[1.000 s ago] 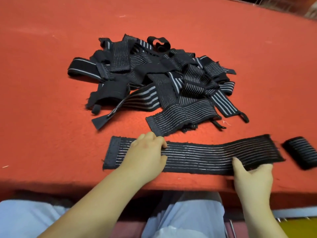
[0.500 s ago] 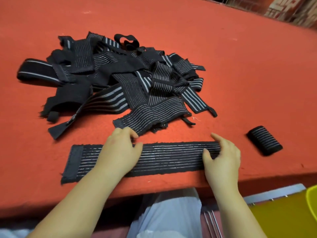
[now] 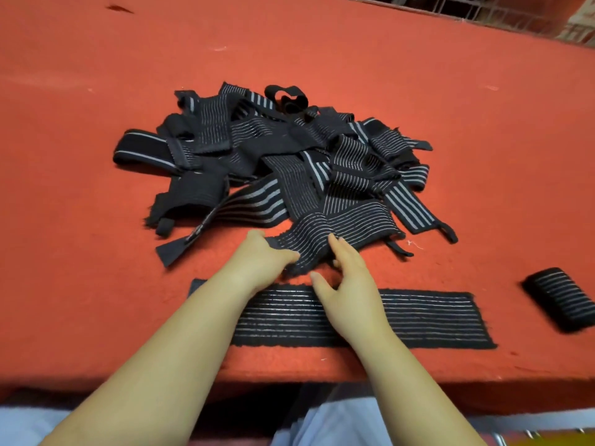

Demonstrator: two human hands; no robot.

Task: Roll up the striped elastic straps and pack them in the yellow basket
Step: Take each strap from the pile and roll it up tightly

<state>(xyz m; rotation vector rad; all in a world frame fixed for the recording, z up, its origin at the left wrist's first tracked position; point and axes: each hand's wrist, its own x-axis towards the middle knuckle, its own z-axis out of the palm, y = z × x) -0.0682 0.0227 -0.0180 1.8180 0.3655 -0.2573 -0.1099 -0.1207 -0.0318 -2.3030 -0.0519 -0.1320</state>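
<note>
Both forearms reach forward over the flat strap [image 3: 418, 320] lying along the red counter [image 3: 64, 220] edge. The left hand [image 3: 260, 262] pinches the near end of a striped strap [image 3: 338, 226] at the heap's [image 3: 273, 156] front; the right hand [image 3: 347, 291], fingers straight and spread, touches it. One rolled strap [image 3: 561, 302] lies right. The heap's straps overlap too much to count. A yellow sliver [image 3: 547, 441], cut off, shows lower right.

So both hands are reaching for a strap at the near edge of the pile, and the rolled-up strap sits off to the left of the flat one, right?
Not quite. In the head view the rolled-up strap lies to the right of the flat strap, not the left. Both the left hand and the right hand do reach for a pile strap.
</note>
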